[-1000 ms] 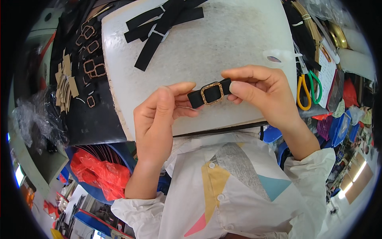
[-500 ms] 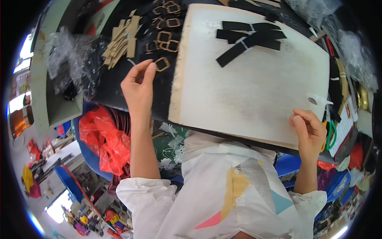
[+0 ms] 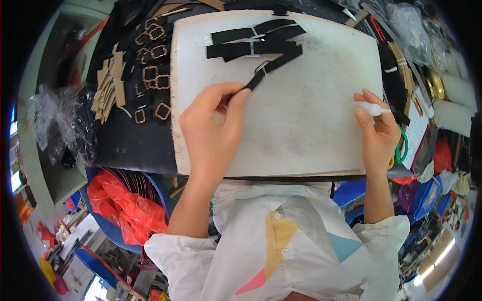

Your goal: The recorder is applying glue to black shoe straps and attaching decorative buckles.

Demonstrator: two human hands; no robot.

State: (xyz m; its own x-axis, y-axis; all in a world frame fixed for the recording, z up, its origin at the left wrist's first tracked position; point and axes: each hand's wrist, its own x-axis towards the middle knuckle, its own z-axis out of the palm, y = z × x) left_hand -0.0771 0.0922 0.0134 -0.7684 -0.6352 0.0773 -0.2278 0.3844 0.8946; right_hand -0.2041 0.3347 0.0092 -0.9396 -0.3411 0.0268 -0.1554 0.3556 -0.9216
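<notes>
Two hands at the white board (image 3: pixel 311 130): the left hand (image 3: pixel 213 128) pinches a black strap (image 3: pixel 268 70) at the pile's (image 3: pixel 253 42) near edge, the right hand (image 3: pixel 379 130) grips a small white tube (image 3: pixel 372 108); a hasty pull could scatter the pile.

Gold square buckles (image 3: pixel 150 75) on black mat, green-handled scissors (image 3: pixel 401 145), red plastic bag (image 3: pixel 125 205)

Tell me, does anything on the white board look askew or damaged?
Nothing is damaged. One black strap lies slanted below the pile of straps, but only because the left hand is pinching its end.
</notes>
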